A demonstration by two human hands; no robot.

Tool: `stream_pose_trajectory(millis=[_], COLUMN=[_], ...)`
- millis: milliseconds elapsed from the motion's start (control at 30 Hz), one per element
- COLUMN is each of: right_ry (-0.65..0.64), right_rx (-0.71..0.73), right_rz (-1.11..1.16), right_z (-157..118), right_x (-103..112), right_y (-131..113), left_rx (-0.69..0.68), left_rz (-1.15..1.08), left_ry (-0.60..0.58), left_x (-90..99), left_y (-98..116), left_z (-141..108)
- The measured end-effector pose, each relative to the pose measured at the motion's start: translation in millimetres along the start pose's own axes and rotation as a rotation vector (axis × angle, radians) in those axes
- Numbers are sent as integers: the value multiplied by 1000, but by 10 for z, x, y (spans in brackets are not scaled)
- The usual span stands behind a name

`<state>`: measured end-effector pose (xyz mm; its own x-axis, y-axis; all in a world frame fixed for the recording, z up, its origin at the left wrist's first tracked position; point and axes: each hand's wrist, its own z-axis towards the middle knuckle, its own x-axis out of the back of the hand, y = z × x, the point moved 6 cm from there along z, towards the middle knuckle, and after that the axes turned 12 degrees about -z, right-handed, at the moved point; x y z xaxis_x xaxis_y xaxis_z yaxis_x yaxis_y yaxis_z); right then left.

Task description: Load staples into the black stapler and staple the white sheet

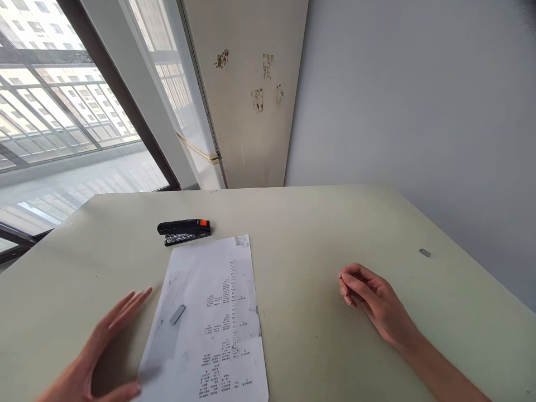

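A sheet of printed paper (218, 335) lies on the table in front of me, its text upside down to my view. On its left part rests a small grey strip (178, 314), which looks like a strip of staples. My left hand (104, 346) is open beside the paper's left edge, fingers stretched out and the thumb close to that edge. To the right of the paper, my right hand (374, 301) is closed near the tabletop, fingers curled and thumb against them; nothing shows sticking out of it. A black stapler (184, 231) with an orange patch lies just beyond the paper's top edge.
The pale table (301, 234) spans the view. A second small grey strip (425, 253) lies near its right edge. Behind stand a stained cream panel (251, 134) and a grey wall (402, 95). A glass window (62, 95) is at the left.
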<state>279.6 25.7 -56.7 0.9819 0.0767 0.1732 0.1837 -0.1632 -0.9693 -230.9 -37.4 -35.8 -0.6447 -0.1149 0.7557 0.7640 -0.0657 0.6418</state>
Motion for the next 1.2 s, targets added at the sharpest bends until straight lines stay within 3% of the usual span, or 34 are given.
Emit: stream_pose_trajectory(millis=[100, 200, 333, 500, 833, 1200], right_ry=[-4, -9, -2, 1, 53, 43], right_rx=[-2, -15, -36, -46, -58, -86], right_rz=[-10, -15, -34, -66, -90, -116], right_z=[7, 7, -1, -4, -7, 0], right_x=[-9, -5, 11, 22, 42, 67], right_y=[3, 21, 30, 19, 4, 54], left_rx=[122, 156, 165, 112, 140, 74], left_rz=[-153, -97, -52, 24, 41, 80], left_ry=[79, 117, 116, 128, 157, 114], left_x=[2, -97, -222, -217, -211, -254], left_y=[-23, 95, 211, 179, 166, 188], left_z=[248, 561, 928, 1195, 1202, 1153])
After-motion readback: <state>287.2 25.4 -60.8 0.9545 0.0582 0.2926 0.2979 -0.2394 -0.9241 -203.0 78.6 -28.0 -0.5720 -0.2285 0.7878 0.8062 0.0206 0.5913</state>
